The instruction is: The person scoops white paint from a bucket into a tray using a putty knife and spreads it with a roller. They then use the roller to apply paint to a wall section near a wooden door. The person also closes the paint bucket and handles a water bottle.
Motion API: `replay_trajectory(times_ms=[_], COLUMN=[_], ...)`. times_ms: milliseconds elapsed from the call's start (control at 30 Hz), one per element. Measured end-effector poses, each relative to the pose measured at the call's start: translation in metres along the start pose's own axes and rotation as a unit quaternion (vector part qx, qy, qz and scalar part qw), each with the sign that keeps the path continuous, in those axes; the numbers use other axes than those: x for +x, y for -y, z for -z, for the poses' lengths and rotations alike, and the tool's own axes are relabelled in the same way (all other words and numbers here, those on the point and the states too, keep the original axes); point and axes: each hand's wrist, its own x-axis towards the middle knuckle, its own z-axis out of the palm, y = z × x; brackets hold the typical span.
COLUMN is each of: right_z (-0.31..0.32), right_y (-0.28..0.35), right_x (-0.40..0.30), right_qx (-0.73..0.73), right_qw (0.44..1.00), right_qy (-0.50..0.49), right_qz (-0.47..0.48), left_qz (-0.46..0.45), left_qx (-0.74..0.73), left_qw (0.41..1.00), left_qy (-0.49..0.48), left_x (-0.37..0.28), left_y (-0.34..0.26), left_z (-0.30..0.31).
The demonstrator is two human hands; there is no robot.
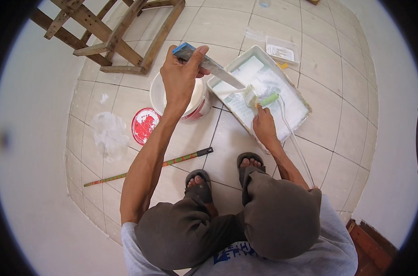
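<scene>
My left hand (181, 74) grips a long flat tool (226, 76) with a blue-edged end. Its whitened far end slants down over the paint tray (215, 100), and its exact kind is hard to tell. My right hand (265, 126) holds a paintbrush (251, 96), its paint-coated bristles close to the flat tool's tip. White paint (288, 119) spreads in the tray. A paint roller with a green end (269, 100) lies in it, its wire frame (291, 131) reaching over the near rim. Beneath my left wrist stands a white bucket (203, 105) holding pale paint.
A red lid (145, 126) smeared white lies beside the bucket. On the tiles rests a patterned pole (181, 159). A wooden sawhorse-like frame (109, 45) is at upper left, and a clear plastic container (283, 51) sits behind the tray. White walls (29, 193) flank the floor.
</scene>
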Motion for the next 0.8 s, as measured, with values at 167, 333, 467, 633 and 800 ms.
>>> replay_trajectory(times_ms=[167, 333, 467, 633, 800], right_z=[0.021, 0.027, 0.014, -0.007, -0.029], right_y=[0.012, 0.029, 0.054, 0.061, 0.030], right_x=[-0.010, -0.017, -0.022, -0.022, -0.012], right_qx=[0.086, 0.133, 0.147, 0.125, 0.082], right_qw=[0.996, 0.989, 0.981, 0.984, 0.990], right_qy=[-0.030, -0.064, -0.108, -0.101, -0.105], right_qz=[-0.022, 0.008, 0.062, 0.072, 0.049], left_qz=[0.015, 0.025, 0.023, 0.046, 0.076], left_qx=[-0.019, -0.025, -0.018, -0.046, -0.029], left_qw=[1.000, 0.999, 0.999, 0.997, 0.996], left_qy=[0.005, -0.001, -0.021, -0.041, -0.022], left_x=[-0.002, -0.004, -0.004, 0.000, -0.001], left_y=[0.007, 0.007, 0.008, 0.010, 0.008], left_z=[0.003, 0.001, 0.001, 0.006, 0.017])
